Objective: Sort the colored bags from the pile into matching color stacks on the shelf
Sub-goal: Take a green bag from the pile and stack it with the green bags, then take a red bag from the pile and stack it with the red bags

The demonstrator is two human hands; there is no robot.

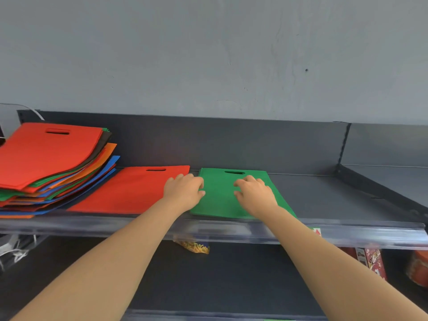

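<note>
Green bag (220, 198) flat on shelf (324, 195) | left hand (184, 191) at its left edge, grip unclear | right hand (254, 193) rests on it, fingers relaxed

Both hands lie on a dark shelf (335, 195). The right hand (254, 195) rests with bent fingers on a flat green bag (220, 200), just below its handle slot. The left hand (184, 193) sits at that bag's left edge, thumb touching the green, over the right edge of a flat red bag (125, 191). Further left of the left hand is a mixed pile (53, 167) of bags, a red one on top. Below the hands, on a lower shelf, lies a yellow packet (195, 247)
</note>
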